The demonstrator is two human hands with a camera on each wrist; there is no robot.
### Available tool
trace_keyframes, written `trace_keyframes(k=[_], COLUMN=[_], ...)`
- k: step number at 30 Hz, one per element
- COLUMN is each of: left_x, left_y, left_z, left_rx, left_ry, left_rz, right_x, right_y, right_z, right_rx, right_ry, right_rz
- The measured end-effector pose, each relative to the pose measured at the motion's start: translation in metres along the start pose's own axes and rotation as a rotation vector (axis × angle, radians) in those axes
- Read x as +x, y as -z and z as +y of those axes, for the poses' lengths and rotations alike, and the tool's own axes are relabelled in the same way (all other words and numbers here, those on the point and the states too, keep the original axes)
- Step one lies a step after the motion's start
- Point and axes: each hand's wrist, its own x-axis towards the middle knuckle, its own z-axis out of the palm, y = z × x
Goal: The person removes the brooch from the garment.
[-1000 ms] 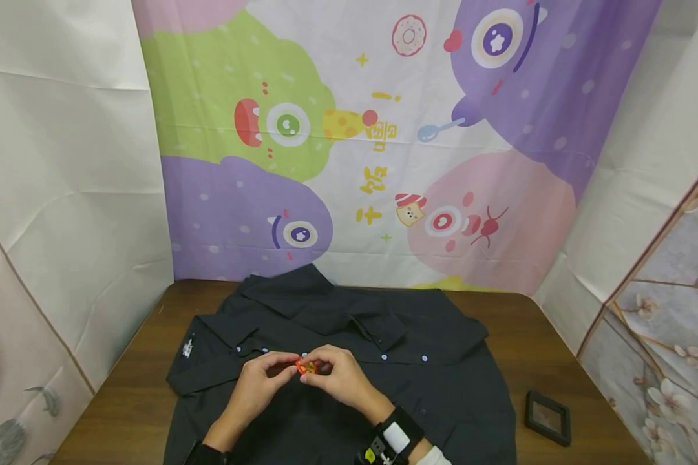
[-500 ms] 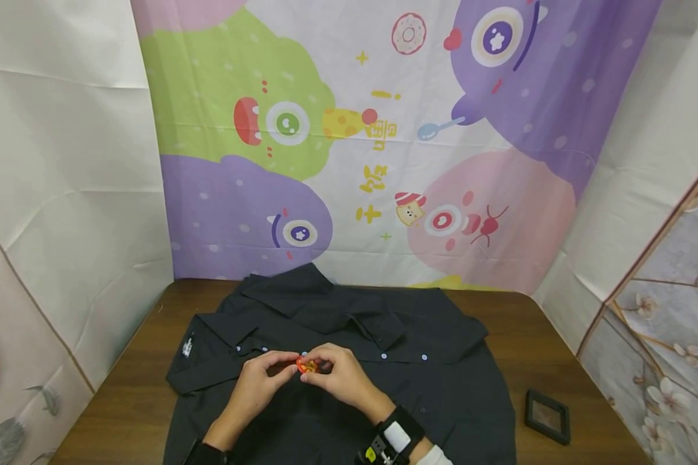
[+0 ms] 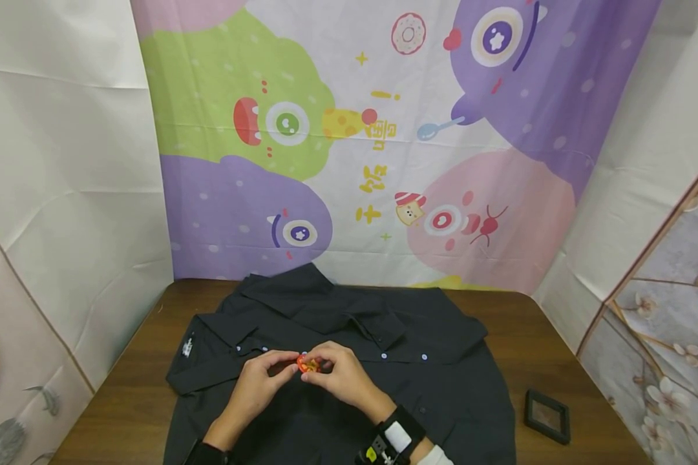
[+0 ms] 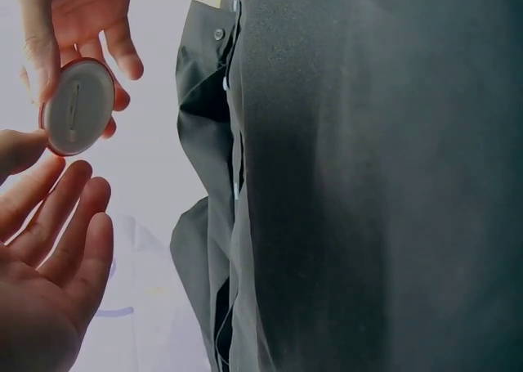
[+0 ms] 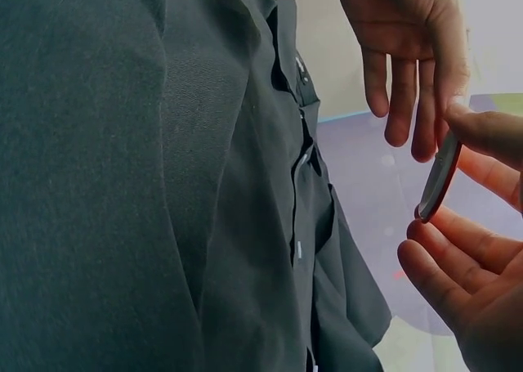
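A round pin badge (image 3: 309, 365) with a red rim is held up in front of the dark shirt (image 3: 442, 400). The left wrist view shows its pale back (image 4: 86, 110) with a thin pin across it; from the right wrist view it appears nearly edge-on. My right hand (image 3: 348, 381) pinches it between thumb and fingers, the thumb on the back. At the opposite edge, thumb and index fingertip of my left hand (image 3: 257, 384) pinch the rim. Its other fingers (image 4: 78, 233) are spread loosely under the badge.
The shirt lies spread over a brown wooden table (image 3: 122, 400), its row of light buttons (image 3: 384, 356) crossing below the collar. A small black frame (image 3: 548, 417) lies to the right of the shirt. A cartoon curtain (image 3: 360, 161) hangs behind the table.
The badge has turned slightly between my fingers, so more of its colourful face shows in the head view. My hands have barely moved; shirt and frame stay put.
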Motion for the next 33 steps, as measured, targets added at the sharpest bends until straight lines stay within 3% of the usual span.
trace_keyframes(k=[11, 21, 33], left_x=[0.0007, 0.0008, 0.0010], left_y=[-0.0011, -0.0013, -0.0010], left_z=[0.0010, 0.0012, 0.0016], left_rx=[0.044, 0.060, 0.119], left_ry=[-0.025, 0.008, -0.003], left_rz=[0.016, -0.008, -0.004], right_x=[-0.0007, -0.0014, -0.0019], right_y=[0.0006, 0.0030, 0.0041], right_z=[0.0008, -0.0037, -0.0035], right_rx=[-0.024, -0.084, -0.149], right_ry=[0.011, -0.006, 0.023], right_rz=[0.019, 0.020, 0.041])
